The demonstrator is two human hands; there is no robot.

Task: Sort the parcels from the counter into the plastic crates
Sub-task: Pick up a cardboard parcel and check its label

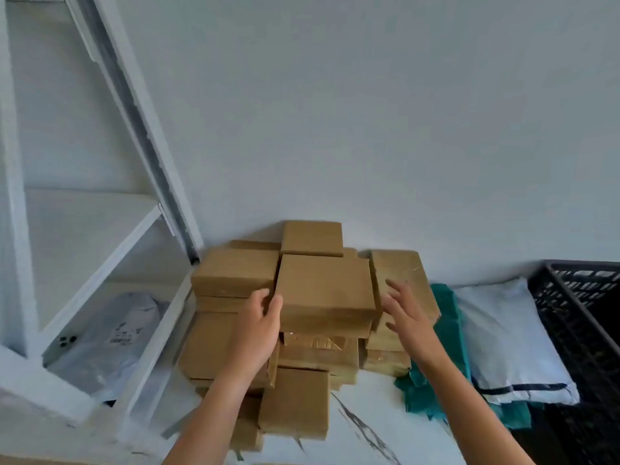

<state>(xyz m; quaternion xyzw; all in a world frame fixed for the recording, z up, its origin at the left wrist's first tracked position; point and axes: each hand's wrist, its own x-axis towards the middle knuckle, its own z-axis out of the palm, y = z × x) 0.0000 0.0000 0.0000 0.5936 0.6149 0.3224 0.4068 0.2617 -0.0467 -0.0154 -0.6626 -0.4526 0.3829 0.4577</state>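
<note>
Marbled bench (369,431) carries a pile of brown parcels (295,401). Left grip (258,325) clasps the top parcel (323,290) at its left edge; right grip (407,312) released, fingers (397,290) spread beside its right edge. Black crate (583,317), far right: contents cannot be told.

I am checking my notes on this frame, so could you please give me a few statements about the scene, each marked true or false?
1. The left hand grips the left edge of the top brown box. True.
2. The right hand holds a parcel. False: its fingers are spread and it holds nothing.
3. The black crate stands to the right of the pile of brown boxes. True.
4. The white mailer bag lies inside the black crate. False: it lies outside, between the crate and the pile.
5. The brown boxes lie in a single layer. False: they are stacked several high.
</note>
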